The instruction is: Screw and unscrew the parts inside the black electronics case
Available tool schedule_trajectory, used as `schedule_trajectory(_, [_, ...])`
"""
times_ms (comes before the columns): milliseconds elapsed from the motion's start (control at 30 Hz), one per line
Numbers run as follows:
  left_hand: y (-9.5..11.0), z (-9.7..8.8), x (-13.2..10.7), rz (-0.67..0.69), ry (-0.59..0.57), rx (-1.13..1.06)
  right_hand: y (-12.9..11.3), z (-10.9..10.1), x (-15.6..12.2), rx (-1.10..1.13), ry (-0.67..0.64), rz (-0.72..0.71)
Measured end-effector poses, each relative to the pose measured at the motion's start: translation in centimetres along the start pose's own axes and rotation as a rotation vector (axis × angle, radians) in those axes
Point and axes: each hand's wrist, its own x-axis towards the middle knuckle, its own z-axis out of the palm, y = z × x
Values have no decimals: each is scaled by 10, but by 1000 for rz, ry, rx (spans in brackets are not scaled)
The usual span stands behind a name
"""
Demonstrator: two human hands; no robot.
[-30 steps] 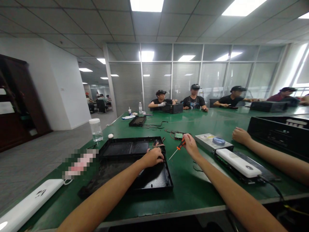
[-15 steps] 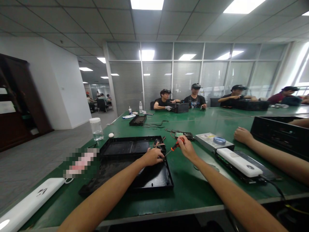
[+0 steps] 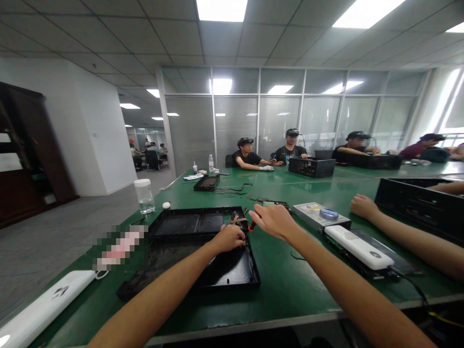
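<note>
In my right hand (image 3: 273, 220) is a screwdriver (image 3: 253, 223) with a red and black handle; the palm covers part of the handle, and its shaft is hard to make out. The fingers of my left hand (image 3: 230, 238) are curled together at the right side of an opened black plastic casing (image 3: 235, 276); what they pinch is hidden. Just behind that hand, a bundle of wires (image 3: 237, 218) lies in the casing's far right corner. The casing rests unfolded on the green table (image 3: 286, 295), its far half (image 3: 188, 223) standing behind the near half.
To the right lie a metal drive (image 3: 311, 212) with a blue roll on it and a white power bank (image 3: 358, 247) with a cable. A co-worker's arm (image 3: 409, 237) reaches in from the right. At left are a clear jar (image 3: 145, 198) and a long white device (image 3: 50, 304).
My right hand has turned palm down and shifted left, bringing the screwdriver more upright. My left hand stays in place. Across the table, a co-worker's black computer case has moved right.
</note>
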Motion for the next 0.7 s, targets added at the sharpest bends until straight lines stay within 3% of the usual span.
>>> schedule_trajectory(100, [1, -1, -2, -9, 3, 6, -7, -7, 15, 43, -82, -48])
schedule_trajectory(300, [3, -2, -4, -35, 8, 20, -1, -9, 33, -38, -158, -3])
schedule_trajectory(433, [4, -3, -5, -34, 10, 41, 2, -5, 31, -13, -94, 21])
schedule_trajectory(567, [4, -3, -8, -15, 18, 81, 24, 21, 19, 118, 89, 113])
schedule_trajectory(633, [4, -3, -10, 15, 21, 92, 45, 44, 9, 352, 160, 166])
schedule_trajectory(700, [4, -4, -11, 45, 27, 96, 70, 69, -2, 671, 213, 313])
